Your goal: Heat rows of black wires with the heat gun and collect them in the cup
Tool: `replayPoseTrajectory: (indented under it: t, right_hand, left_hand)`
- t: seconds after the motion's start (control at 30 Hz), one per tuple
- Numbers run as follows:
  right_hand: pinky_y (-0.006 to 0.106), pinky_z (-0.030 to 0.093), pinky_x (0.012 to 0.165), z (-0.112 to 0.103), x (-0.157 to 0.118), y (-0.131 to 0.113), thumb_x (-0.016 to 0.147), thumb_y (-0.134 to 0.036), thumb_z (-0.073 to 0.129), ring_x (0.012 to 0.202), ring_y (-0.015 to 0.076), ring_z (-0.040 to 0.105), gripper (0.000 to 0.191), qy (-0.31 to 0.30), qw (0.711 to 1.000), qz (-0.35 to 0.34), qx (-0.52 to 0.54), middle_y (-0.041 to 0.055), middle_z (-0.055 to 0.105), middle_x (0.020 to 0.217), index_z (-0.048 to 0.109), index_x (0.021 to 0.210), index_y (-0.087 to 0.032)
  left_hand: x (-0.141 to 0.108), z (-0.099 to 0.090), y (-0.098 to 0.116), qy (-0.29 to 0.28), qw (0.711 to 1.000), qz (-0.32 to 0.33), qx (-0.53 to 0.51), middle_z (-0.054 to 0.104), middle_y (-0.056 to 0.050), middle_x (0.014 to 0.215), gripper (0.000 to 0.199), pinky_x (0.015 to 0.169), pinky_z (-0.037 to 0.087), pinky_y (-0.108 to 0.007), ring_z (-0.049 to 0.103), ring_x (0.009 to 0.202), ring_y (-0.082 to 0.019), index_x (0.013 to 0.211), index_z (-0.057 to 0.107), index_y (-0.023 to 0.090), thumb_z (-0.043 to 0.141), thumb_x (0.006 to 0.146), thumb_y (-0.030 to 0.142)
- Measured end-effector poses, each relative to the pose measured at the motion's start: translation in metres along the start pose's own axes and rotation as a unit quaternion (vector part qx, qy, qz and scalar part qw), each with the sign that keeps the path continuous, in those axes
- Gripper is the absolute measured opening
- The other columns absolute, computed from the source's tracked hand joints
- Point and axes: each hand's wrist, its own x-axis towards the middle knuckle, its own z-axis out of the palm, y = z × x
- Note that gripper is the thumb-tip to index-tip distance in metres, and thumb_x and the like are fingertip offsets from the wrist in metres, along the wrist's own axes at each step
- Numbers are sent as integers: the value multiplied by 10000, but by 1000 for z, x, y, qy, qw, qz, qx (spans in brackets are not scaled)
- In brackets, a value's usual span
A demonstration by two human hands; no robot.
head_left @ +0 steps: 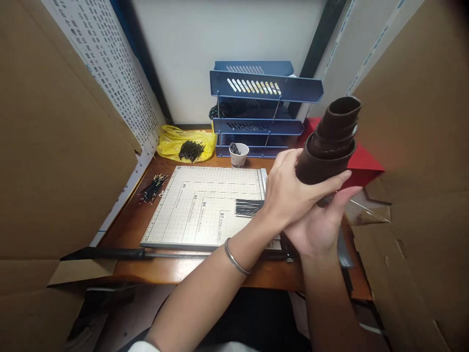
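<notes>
Both my hands grip a dark brown roll point(326, 156) of sheet material, raised above the right side of the desk. Its turns are pushed out in steps, so it narrows toward its open upper end. My left hand point(286, 188), with a bracelet on the wrist, wraps its lower left side. From beneath, my right hand point(318, 227) closes round its lower end, and most of those fingers are hidden. Below and left, a row of thin black strips point(248, 208) lies on a gridded paper cutter point(183, 210), partly covered by my left hand.
The cutter's black handle point(106, 253) lies along the front edge. At left is a loose pile of thin sticks point(154, 189). Behind stand a yellow bag point(168, 137) with black pieces point(191, 150), a paper cup point(240, 157) and a blue tray rack point(256, 128). A red box point(366, 168) is at right.
</notes>
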Motion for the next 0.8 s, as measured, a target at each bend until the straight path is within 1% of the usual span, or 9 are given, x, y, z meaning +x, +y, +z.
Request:
replayPoseTrajectory:
  t: [0.1, 0.27, 0.37, 0.43, 0.5, 0.57, 0.67, 0.73, 0.8]
  right_hand:
    - [385, 437, 1188, 15, 5, 3, 999, -705, 336, 1353, 176, 551, 573, -12, 998, -19, 61, -9, 682, 1322, 699, 1253, -341]
    - [527, 523, 1085, 21, 0, 6, 876, -864, 351, 1284, 291, 610, 710, 27, 997, 26, 70, 27, 730, 1203, 697, 1263, -381]
    - [565, 564, 978, 23, -1, 1, 846, -904, 166, 1244, 348, 628, 887, 78, 995, 8, -68, 94, 737, 1147, 700, 1274, -341]
    - [577, 562, 940, 27, -1, -5, 861, -845, 10, 1233, 370, 631, 981, 110, 970, -45, -213, 138, 732, 1107, 677, 1320, -292]
    - [574, 557, 923, 31, -1, -12, 879, -766, -78, 1216, 377, 640, 1014, 114, 935, -101, -319, 165, 730, 1055, 632, 1382, -246]
    - [565, 550, 932, 34, 0, -18, 902, -694, -128, 1194, 361, 654, 1001, 87, 925, -129, -348, 163, 729, 1038, 582, 1432, -227]
    - [538, 550, 940, 33, 5, -26, 938, -588, -149, 1124, 312, 692, 938, 47, 942, -153, -295, 131, 724, 1052, 604, 1391, -259]
    - [506, 555, 936, 23, 10, -29, 970, -630, 45, 1113, 294, 690, 774, 28, 945, -168, -278, 109, 715, 1081, 653, 1308, -292]
    - [501, 559, 927, 6, 16, -30, 892, -729, 397, 1205, 318, 638, 634, 13, 938, -179, -297, 84, 686, 1154, 647, 1294, -306]
  left_hand:
    - [-10, -11, 6, 34, 999, 32, 4, 712, -42, 1065, 375, 922, 526, -372, 669, 1038, -233, 972, 673, 229, 882, 764, 461]
    - [-21, -23, 11, 69, 997, 20, -24, 723, -56, 1028, 437, 986, 532, -454, 674, 1057, -274, 858, 653, 220, 943, 662, 481]
    - [-27, -29, 17, 21, 991, -63, -114, 749, -69, 1059, 337, 929, 586, -444, 719, 1025, -274, 983, 680, 213, 860, 798, 429]
    - [-34, -33, 20, -3, 986, -98, -134, 755, -79, 1113, 314, 953, 591, -439, 721, 1073, -280, 1108, 680, 213, 791, 878, 395]
    - [-47, -37, 18, -16, 989, -87, -120, 729, -86, 1235, 379, 1056, 545, -440, 676, 1200, -279, 1255, 639, 226, 736, 928, 391]
    - [-64, -45, 8, -36, 995, -47, -77, 630, -91, 1427, 532, 1173, 449, -441, 571, 1358, -270, 1406, 542, 247, 711, 940, 440]
    - [-91, -64, -19, -67, 987, -40, 138, 448, -129, 1606, 796, 1282, 245, -523, 373, 1516, -298, 1543, 368, 217, 718, 903, 534]
    - [-100, -80, -38, -103, 954, -35, 280, 388, -169, 1637, 826, 1298, 140, -563, 285, 1556, -310, 1579, 295, 158, 660, 936, 525]
    - [-100, -96, -52, -131, 913, -30, 385, 328, -204, 1657, 825, 1300, 100, -564, 222, 1575, -314, 1594, 243, 90, 594, 963, 489]
